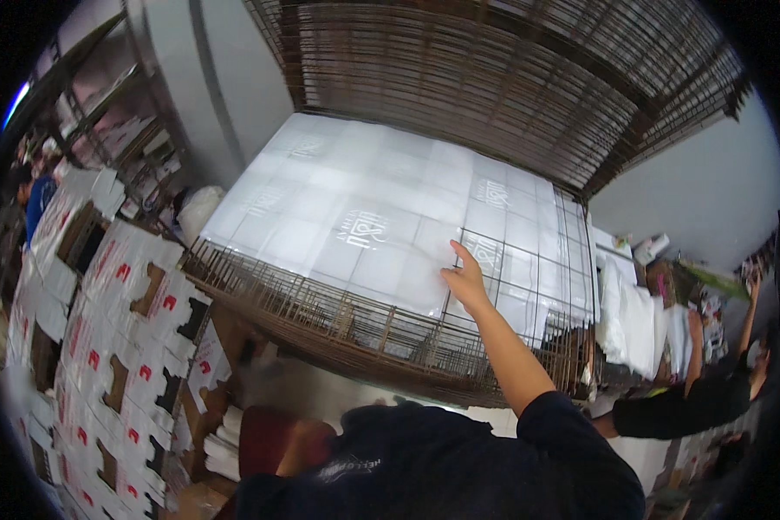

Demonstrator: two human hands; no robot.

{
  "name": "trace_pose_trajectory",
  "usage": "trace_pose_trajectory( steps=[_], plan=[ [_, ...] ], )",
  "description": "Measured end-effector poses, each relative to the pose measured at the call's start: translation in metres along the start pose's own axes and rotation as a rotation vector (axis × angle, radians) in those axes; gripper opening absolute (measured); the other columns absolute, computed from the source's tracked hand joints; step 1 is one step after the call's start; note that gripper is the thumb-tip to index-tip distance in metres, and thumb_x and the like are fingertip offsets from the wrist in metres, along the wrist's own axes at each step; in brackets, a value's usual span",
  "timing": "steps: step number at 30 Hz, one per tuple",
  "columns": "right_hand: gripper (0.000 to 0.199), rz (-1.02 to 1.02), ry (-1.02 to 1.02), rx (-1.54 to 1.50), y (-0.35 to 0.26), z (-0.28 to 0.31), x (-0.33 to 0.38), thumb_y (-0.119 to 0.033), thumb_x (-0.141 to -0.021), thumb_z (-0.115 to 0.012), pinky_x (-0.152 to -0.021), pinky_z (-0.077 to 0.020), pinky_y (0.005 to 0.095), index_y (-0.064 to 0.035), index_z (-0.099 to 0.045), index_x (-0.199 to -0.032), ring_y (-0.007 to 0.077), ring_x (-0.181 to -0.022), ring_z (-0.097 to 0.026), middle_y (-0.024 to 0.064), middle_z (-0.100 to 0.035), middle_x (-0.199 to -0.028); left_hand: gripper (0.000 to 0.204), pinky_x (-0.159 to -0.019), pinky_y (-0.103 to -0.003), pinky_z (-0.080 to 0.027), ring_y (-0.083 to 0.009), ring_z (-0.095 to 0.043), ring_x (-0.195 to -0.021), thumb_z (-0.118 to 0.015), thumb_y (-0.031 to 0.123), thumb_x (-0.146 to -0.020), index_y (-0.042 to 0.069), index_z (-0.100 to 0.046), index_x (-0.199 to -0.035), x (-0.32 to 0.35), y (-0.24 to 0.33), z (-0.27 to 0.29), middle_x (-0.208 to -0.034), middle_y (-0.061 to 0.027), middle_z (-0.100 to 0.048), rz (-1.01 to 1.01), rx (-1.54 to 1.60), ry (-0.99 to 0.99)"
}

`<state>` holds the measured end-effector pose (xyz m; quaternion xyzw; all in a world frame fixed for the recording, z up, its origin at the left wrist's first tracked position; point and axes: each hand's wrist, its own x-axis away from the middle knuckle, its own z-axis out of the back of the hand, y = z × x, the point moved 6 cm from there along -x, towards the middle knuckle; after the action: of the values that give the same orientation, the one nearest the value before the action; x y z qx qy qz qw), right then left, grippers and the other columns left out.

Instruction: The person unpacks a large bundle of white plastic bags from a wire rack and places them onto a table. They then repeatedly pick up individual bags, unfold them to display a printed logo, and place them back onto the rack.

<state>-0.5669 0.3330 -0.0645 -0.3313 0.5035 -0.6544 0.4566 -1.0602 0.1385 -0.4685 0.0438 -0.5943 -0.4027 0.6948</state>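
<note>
My right hand is over a wire drying rack, close to one of its wires. Its index finger points away from me and the thumb is spread apart; the other fingers are mostly hidden. Beneath it lie translucent white plastic sheets with white printed designs, spread flat in rows. Dark wires cross above the sheets on the right side. My left forearm shows blurred at the lower edge, beside a dark red surface; the fingers of my left hand cannot be made out.
Raised wire racks lean up behind the sheets. Stacks of white cardboard with red marks and cut-outs stand at left. White bundles lie at right, near another person's dark sleeve. A grey wall panel rises at back left.
</note>
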Motion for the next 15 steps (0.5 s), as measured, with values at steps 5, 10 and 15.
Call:
trace_pose_trajectory(
  steps=[5, 10, 15],
  plan=[
    [0.057, 0.066, 0.032, 0.047, 0.017, 0.007, -0.011, 0.001, -0.078, -0.06, -0.073, -0.0509, 0.0289, 0.0, -0.046, -0.133, 0.0187, -0.084, -0.063, 0.0149, -0.05, -0.131, 0.043, -0.079, -0.037, -0.049, -0.0249, -0.059, -0.1, -0.063, 0.024, -0.087, 0.003, -0.052, -0.123, 0.01, -0.01, 0.006, -0.118, -0.0119, -0.059, 0.065, 0.08, -0.024],
    [0.048, 0.179, 0.132, 0.16, 0.014, 0.006, -0.02, -0.003, -0.077, -0.063, -0.075, -0.0521, 0.0301, 0.0031, -0.054, -0.124, 0.0211, -0.088, -0.065, 0.019, -0.056, -0.124, 0.042, -0.079, -0.036, -0.049, -0.0253, -0.058, -0.101, -0.063, 0.023, -0.088, 0.002, -0.051, -0.123, 0.007, 0.01, -0.005, -0.118, -0.0117, -0.059, 0.031, 0.123, -0.019],
    [0.047, 0.167, 0.134, 0.118, 0.009, 0.007, -0.022, -0.004, -0.076, -0.064, -0.077, -0.0517, 0.0319, 0.0046, -0.055, -0.121, 0.0247, -0.088, -0.064, 0.0199, -0.057, -0.122, 0.037, -0.078, -0.036, -0.049, -0.026, -0.058, -0.099, -0.061, 0.019, -0.09, 0.002, -0.053, -0.122, 0.016, 0.078, -0.061, -0.116, -0.0112, -0.06, -0.132, -0.105, -0.117]
  ],
)
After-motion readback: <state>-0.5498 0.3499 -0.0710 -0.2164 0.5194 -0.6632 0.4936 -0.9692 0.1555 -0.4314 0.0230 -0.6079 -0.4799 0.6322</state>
